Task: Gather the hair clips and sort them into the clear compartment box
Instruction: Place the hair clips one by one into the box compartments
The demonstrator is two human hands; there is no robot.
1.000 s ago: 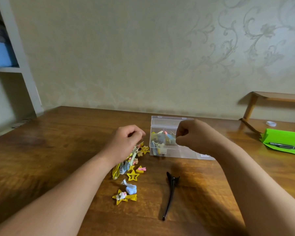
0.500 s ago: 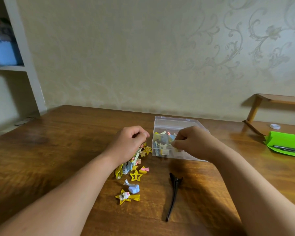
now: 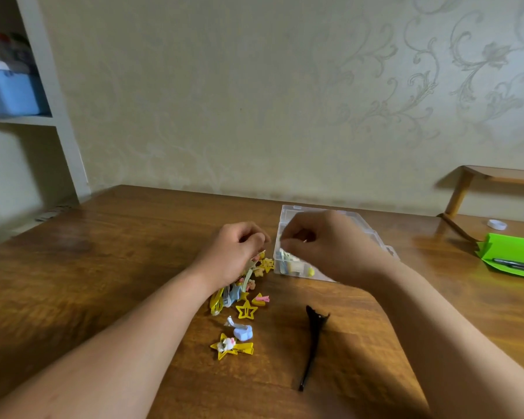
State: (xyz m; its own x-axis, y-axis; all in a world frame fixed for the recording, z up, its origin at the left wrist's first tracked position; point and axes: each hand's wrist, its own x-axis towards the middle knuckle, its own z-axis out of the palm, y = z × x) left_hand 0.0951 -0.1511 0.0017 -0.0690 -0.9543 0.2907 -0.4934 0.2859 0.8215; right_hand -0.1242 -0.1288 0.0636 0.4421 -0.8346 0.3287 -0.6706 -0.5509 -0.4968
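Clips (image 3: 242,294) lie in a loose heap on the table (image 3: 103,267), just left of the box (image 3: 294,210): yellow stars mixed with blue and pink pieces. Our left hand (image 3: 236,252) rests on the far end of the heap with fingers curled; we cannot tell whether it grips a clip. Our right hand (image 3: 324,246) hovers over the box's near left part, fingers curled and blurred, so we cannot tell whether it holds anything. More clips show through the box's front wall. A black clip (image 3: 313,337) lies alone, nearer us, right of the heap. A green case (image 3: 515,252) with a pen (image 3: 516,265) sits far right.
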